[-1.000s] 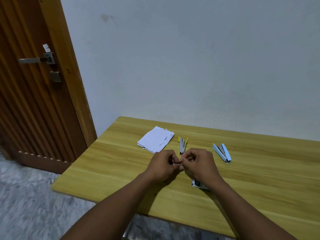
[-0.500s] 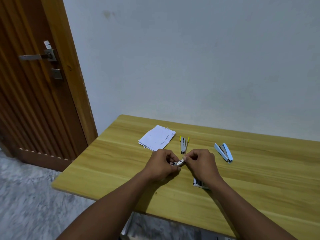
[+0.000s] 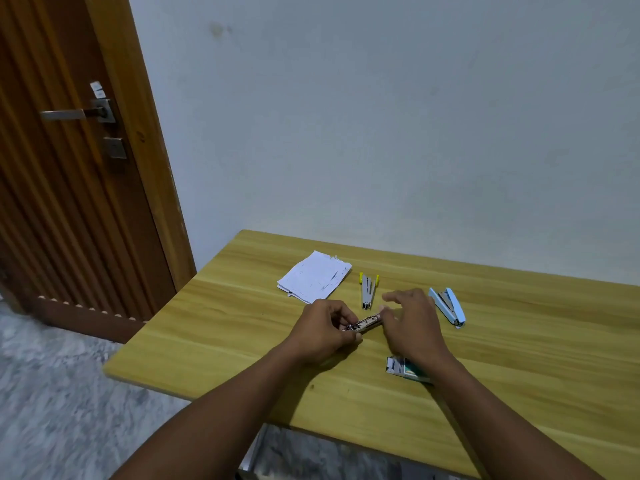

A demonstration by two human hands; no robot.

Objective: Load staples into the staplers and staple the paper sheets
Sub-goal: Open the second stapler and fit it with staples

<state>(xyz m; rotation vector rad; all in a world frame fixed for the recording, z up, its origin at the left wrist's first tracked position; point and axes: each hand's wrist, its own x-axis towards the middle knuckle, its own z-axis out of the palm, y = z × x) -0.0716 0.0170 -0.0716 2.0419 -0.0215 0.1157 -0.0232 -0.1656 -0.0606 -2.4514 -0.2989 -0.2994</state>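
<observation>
Staples sit in a small shiny metal strip holder [image 3: 362, 323] that the left hand [image 3: 325, 332] pinches over the wooden table [image 3: 519, 368]. It may be a small metal stapler — it is too small to tell for sure. The left fingers [image 3: 341, 315] are curled tight around its near end, and the thumb presses from below. The metal piece is tilted, with its far end pointing up and to the right.

The right hand [image 3: 412, 327] is just beside that far end. Its fingers [image 3: 394, 296] are spread loose and a bit blurry, and one fingertip seems to touch the tip of the metal piece. I cannot tell if it grips anything.

Behind the hands lies a yellow stapler [image 3: 368, 291], opened out flat so its two yellow ends point away. To the left of it rests a small stack of white paper sheets [image 3: 314, 276], a bit messy at the edges. To the right lies a light blue stapler [image 3: 447, 305], opened up like a beak.

Near the right wrist sits a little torn staple box [image 3: 401, 368], partly hidden by the arm.

A brown wooden door [image 3: 69, 168] stands at the left — its metal handle [image 3: 69, 113] sticks out sideways. A plain pale wall [image 3: 381, 116] is behind the table.
</observation>
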